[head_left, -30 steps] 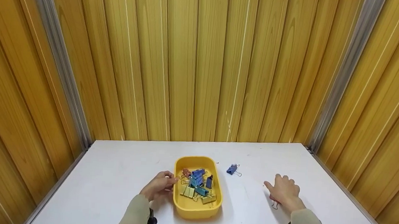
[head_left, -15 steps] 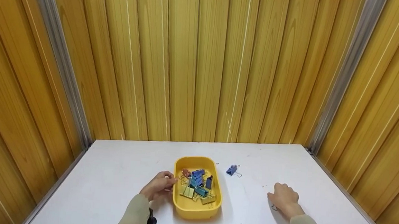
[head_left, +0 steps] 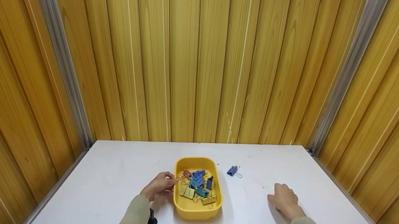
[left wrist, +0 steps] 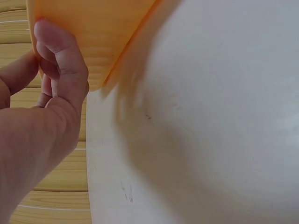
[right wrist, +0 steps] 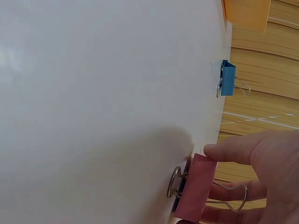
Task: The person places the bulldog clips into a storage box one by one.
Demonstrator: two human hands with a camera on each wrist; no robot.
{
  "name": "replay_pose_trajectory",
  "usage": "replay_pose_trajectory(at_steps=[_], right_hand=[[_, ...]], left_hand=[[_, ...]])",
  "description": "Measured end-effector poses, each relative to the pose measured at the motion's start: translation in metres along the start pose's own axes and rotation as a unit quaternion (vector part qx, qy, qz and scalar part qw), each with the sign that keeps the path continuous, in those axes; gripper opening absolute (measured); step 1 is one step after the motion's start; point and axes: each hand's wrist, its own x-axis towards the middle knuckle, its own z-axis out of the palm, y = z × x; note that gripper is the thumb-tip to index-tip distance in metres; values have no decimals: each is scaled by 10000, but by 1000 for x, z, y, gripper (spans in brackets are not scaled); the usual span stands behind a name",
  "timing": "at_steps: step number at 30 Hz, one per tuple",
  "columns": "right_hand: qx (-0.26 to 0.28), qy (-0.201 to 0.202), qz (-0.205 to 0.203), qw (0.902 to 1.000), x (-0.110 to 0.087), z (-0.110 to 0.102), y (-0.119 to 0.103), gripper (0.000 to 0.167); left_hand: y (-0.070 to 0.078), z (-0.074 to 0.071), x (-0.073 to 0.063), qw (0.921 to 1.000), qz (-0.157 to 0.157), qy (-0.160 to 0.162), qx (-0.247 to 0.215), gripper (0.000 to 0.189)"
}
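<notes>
A yellow plastic bin [head_left: 196, 214] stands on the white table, with several coloured binder clips lying in it. My left hand [head_left: 160, 185] holds the bin's left side; in the left wrist view its fingers [left wrist: 70, 70] lie against the outer wall, thumb at the rim. Right of the bin, low over the table, my right hand [head_left: 284, 201] pinches a red binder clip [right wrist: 197, 186] between thumb and fingers. That clip is hidden under the hand in the head view, while the right wrist view shows its wire handles spread to both sides.
A blue binder clip [head_left: 232, 170] lies on the table [head_left: 123, 162] between the bin and the right hand, farther back. Wood-patterned walls [head_left: 208, 74] close off the back and both sides, with grey metal posts [head_left: 64, 62] in the corners.
My right hand has drawn back slightly toward me, its spread fingers closing over the red clip, whose handle showed earlier beneath the hand. The left hand and bin stay in place.
</notes>
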Motion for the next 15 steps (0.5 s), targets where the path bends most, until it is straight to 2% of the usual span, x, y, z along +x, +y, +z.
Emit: replay_pose_trajectory(at_steps=[9, 15], right_hand=[[170, 126, -133, 9997, 0, -1, -3, 19], [202, 74, -182, 9996, 4, -4, -8, 21]], left_hand=[[0, 0, -1, 10000, 6, 66, 61, 14], [0, 0, -1, 9999, -39, 103, 69, 15]])
